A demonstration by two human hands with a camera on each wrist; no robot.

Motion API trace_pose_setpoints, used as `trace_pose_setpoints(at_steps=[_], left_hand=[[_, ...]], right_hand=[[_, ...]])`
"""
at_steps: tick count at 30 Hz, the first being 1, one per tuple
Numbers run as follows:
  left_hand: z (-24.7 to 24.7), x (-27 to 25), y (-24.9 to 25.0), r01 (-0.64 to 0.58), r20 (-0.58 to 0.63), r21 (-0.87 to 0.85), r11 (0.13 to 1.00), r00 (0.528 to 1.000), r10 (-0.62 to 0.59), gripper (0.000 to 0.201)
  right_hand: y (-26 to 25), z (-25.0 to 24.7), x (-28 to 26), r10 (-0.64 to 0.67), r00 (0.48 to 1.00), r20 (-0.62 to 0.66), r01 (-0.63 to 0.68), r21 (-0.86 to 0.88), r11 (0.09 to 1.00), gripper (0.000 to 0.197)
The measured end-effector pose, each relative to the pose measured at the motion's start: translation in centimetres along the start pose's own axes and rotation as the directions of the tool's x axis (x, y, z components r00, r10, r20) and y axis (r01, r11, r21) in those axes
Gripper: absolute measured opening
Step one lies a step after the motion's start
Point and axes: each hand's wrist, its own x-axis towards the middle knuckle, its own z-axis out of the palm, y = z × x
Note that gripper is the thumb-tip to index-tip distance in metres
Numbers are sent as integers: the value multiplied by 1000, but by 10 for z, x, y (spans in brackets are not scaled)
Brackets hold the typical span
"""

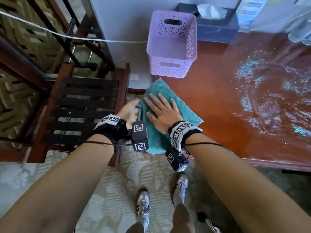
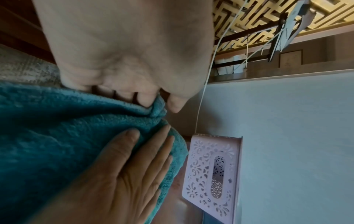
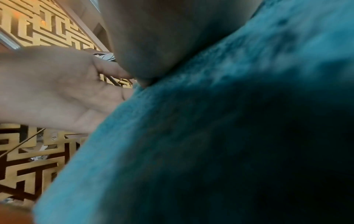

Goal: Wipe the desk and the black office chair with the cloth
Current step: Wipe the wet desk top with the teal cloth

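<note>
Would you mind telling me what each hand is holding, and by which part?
The left hand pinches the teal cloth's left edge; the right hand holds nothing, pressing flat on the cloth.

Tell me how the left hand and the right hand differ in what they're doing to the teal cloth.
The right hand lies flat with fingers spread on top of the teal cloth; the left hand curls its fingers round the cloth's left edge. The right hand sits over the desk; the left hand is past the desk's left edge, bunching the cloth there. Both touch the same cloth.
</note>
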Motion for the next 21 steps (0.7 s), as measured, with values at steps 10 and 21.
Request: trace_pose_setpoints(at_steps=[10, 21], left_hand=[[47, 13, 38, -90, -185, 125, 988, 976, 113, 48], [40, 24, 49, -103, -306, 16, 995, 946, 103, 28]], right_hand=[[112, -49, 6, 647, 760, 66, -642, 236, 730, 63], [56, -43, 47, -108, 989, 101, 104, 45, 994, 52]])
